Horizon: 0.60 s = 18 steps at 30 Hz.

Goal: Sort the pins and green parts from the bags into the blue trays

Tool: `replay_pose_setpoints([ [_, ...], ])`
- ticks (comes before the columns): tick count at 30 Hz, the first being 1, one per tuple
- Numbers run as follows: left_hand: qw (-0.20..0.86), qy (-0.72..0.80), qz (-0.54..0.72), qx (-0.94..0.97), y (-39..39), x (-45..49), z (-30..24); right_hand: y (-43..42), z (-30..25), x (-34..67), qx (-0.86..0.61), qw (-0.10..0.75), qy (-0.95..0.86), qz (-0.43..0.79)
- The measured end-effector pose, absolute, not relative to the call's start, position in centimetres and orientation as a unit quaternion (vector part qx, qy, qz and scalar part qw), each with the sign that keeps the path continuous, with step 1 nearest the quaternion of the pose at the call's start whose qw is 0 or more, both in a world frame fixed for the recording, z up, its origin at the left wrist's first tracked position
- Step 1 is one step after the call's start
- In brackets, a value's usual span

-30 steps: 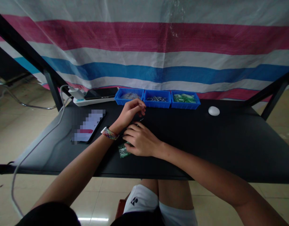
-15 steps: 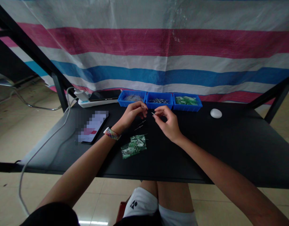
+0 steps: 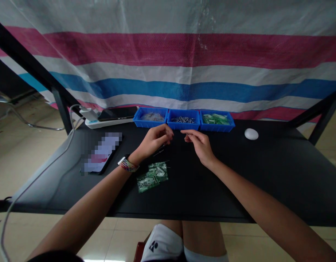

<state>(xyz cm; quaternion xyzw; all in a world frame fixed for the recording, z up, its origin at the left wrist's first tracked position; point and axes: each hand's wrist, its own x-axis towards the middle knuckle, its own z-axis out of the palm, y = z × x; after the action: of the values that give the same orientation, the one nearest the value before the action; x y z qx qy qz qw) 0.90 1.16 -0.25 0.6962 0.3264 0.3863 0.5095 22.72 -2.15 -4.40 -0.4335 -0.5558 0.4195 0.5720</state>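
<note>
My left hand (image 3: 155, 141) is closed, thumb and fingers pinched together in front of the blue trays; whatever lies between its fingertips is too small to make out. Opposite it, a short gap away, my right hand (image 3: 202, 145) has its thumb pressed towards the fingers, with a sliver of a metal rivet (image 3: 187, 135) faintly showing there. Loose thin rivets (image 3: 158, 152) lie on the black table below my left hand. Nearer me are green-tinted bags (image 3: 152, 177) with metal pieces inside, overlapping each other.
Three blue trays stand in a row: a left tray (image 3: 150, 124) with clear bags, a middle tray (image 3: 183, 126) of metal rivets, a right tray (image 3: 216, 127) with green bags. A phone (image 3: 104, 154), a power strip (image 3: 109, 122) with cable, and a white mouse (image 3: 251, 134) flank them.
My view has shifted slightly, so the table sits lower. My hands have drawn a little further apart, and the rivet in my right fingertips shows less than before.
</note>
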Motion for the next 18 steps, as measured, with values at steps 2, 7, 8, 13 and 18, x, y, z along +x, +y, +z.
replay_pose_setpoints([
  [2,0.505,0.327,0.384,0.701,1.08,0.94,-0.18,-2.22,-4.29,22.71,-0.433,0.572,-0.571,0.399],
  [7,0.501,0.324,0.382,0.706,0.96,1.04,-0.15,-2.16,-4.32,22.64,-0.433,0.593,-0.546,0.404],
  [8,0.500,0.323,0.381,0.708,0.95,1.04,-0.17,-2.16,-4.35,22.59,-0.430,0.597,-0.534,0.417],
  [13,0.494,0.325,0.348,0.727,0.93,1.02,-0.52,-2.28,-4.31,22.27,-0.402,0.615,-0.478,0.481],
  [18,0.476,0.337,0.333,0.741,0.92,1.15,-1.14,-2.35,-4.14,22.18,-0.403,0.619,-0.430,0.520],
])
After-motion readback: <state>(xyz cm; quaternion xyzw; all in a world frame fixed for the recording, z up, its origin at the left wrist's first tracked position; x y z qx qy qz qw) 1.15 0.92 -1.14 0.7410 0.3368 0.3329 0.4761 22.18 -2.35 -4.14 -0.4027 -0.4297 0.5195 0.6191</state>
